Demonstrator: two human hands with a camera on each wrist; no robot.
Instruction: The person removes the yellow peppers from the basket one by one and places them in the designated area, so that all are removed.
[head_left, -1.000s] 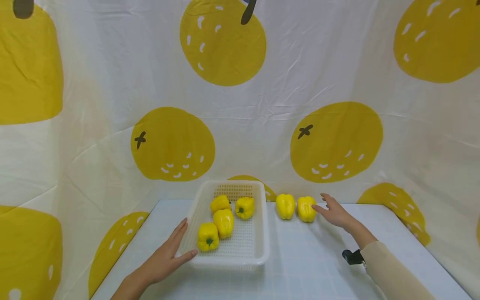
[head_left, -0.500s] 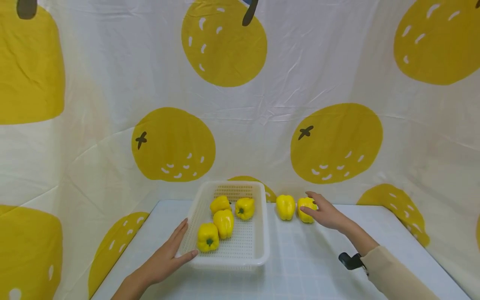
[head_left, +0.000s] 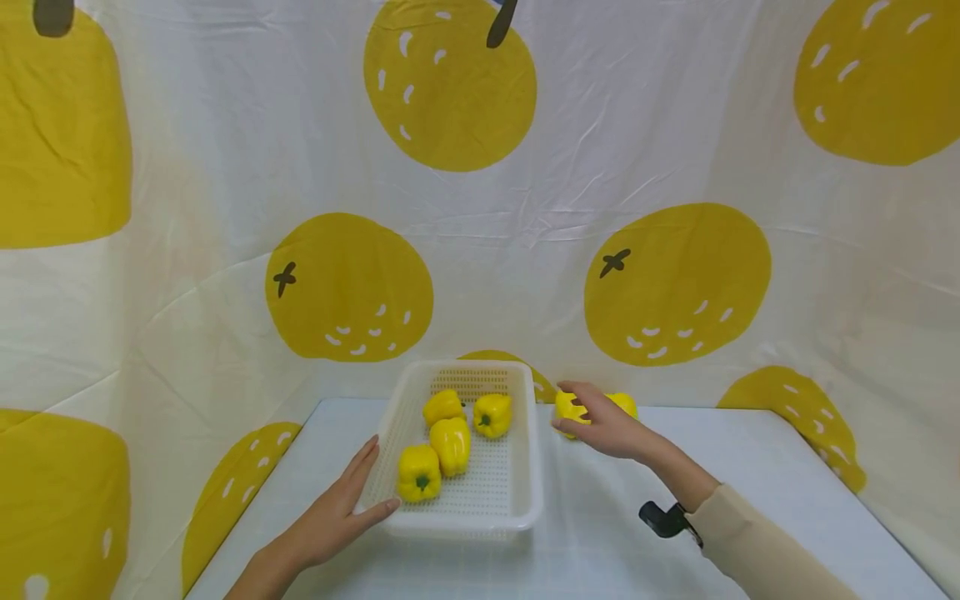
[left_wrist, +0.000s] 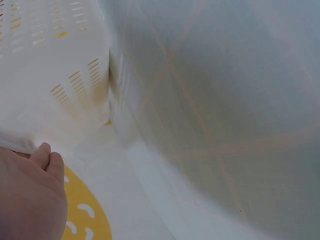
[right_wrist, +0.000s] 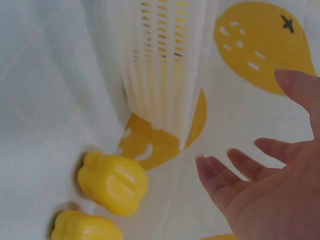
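My left hand [head_left: 326, 521] lies along the left side of a white plastic basket [head_left: 536, 475], its fingers long and straight at the rim and its thumb by the near corner. The left wrist view shows the fingertips right at the basket's rim [left_wrist: 20, 142]. Inside the basket are several yellow bell peppers [head_left: 418, 473]. My right hand [head_left: 611, 425] is in the air with spread fingers and holds nothing. It partly covers a yellow bell pepper [head_left: 567, 407] and another pepper [head_left: 625, 403] to the right of the basket. Both show whole or in part in the right wrist view, apart from the fingers.
Everything stands on a table [head_left: 600, 533] with a pale checked cover. Behind it hangs a white curtain [head_left: 510, 275] printed with large yellow fruit. A black camera mount [head_left: 663, 521] sticks out from the right wrist.
My right hand has moved left, from beside the right-hand pepper to in front of the pepper nearer the basket. My left hand, the basket and the peppers have stayed in place.
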